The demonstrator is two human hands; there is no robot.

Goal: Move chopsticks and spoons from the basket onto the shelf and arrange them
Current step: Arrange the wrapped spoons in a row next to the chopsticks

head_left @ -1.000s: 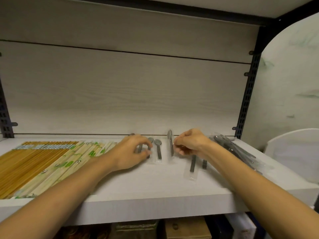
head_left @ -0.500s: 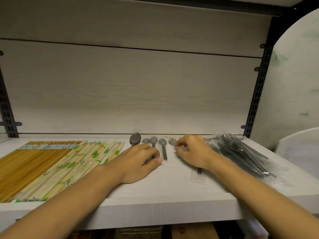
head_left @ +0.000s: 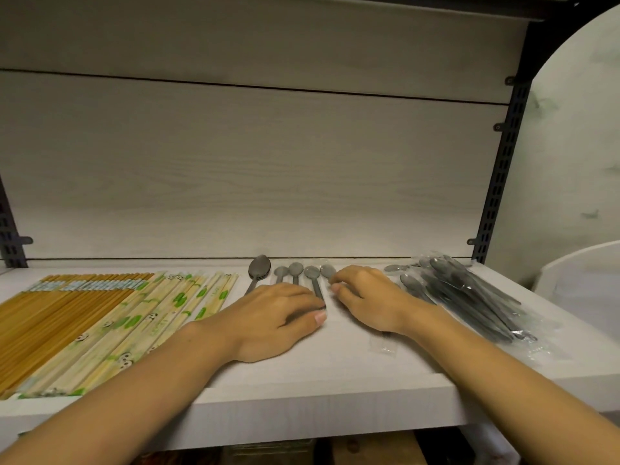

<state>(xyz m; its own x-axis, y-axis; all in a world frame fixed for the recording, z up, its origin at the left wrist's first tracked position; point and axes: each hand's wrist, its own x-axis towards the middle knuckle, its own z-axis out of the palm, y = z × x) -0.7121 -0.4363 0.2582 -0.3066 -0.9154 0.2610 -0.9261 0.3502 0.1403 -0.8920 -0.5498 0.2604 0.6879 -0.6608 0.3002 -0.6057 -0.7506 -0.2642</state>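
On the white shelf [head_left: 335, 370] a row of small grey spoons [head_left: 295, 270] lies side by side, bowls toward the back wall, with one larger dark spoon [head_left: 259, 268] at its left end. My left hand [head_left: 278, 317] rests flat on the handles of these spoons. My right hand [head_left: 369, 297] lies just right of the row, its curled fingertips pinching a clear-wrapped spoon [head_left: 328, 271] whose handle is hidden under the hand. Brown chopsticks [head_left: 50, 313] and panda-print wrapped chopsticks [head_left: 161, 310] lie in rows at the left. The basket cannot be made out for certain.
A loose pile of wrapped spoons [head_left: 469, 297] lies on the shelf's right part. A black slotted upright [head_left: 493, 196] stands at the right rear corner. Beyond the shelf's right end a white curved-rim container [head_left: 587, 280] shows. Boxes sit on the level below.
My right hand has lowered the wrapped spoon from upright to flat at the row's right end. My left hand has flattened onto the handles. The view has shifted to the left.
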